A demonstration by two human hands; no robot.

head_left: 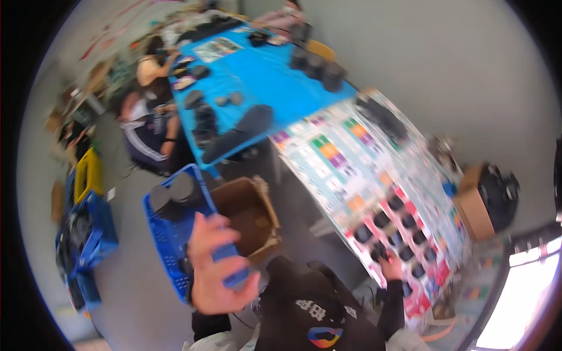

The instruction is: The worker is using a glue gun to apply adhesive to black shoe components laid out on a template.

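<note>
My left hand [213, 269] is up close to the camera, fingers spread and curled a bit, pretty blurry. My right hand [391, 268] is stretched out further away on a black-sleeved arm, fingers bent down, grip too small to make out.

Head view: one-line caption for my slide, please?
Left hand grips the blue crate's rim beside an open cardboard box; right hand touches small black items on the table.

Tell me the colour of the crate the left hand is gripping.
Blue. The crate under the left hand shows best in the head view.
</note>
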